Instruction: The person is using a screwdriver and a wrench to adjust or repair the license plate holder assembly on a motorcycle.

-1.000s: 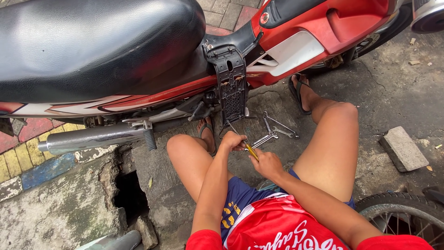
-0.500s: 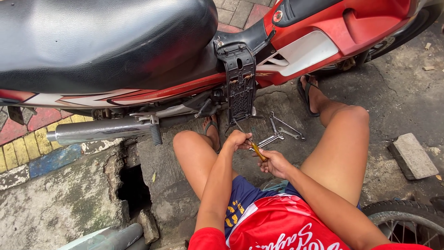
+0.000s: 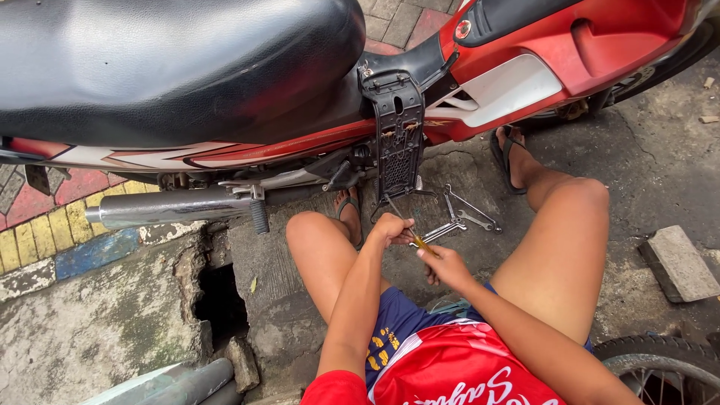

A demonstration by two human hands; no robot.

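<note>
Between the raised knees, the left hand (image 3: 390, 229) is curled shut around the upper end of a slender screwdriver (image 3: 421, 244) with a yellowish handle, while the right hand (image 3: 448, 268) pinches the handle's lower end from below; the two hands sit just apart, joined by the tool. Both forearms reach forward from a red shirt, elbows bent, wrists low over the ground. Just beyond the hands, several metal wrenches (image 3: 466, 216) lie spread on the cracked concrete ground (image 3: 660, 157), which is open to the right as far as a grey stone block (image 3: 679, 262). Directly ahead, a black plastic panel (image 3: 397, 135) hangs down from the red motorcycle (image 3: 570, 52), its lower edge near the left hand. Above it spreads the black seat (image 3: 172, 67); a chrome exhaust pipe (image 3: 169, 208) runs leftward. Left of the left knee, a dark hole (image 3: 220, 304) breaks the pavement edge. At the lower right corner a spoked wheel (image 3: 664, 367) closes off the space beside the right thigh.
</note>
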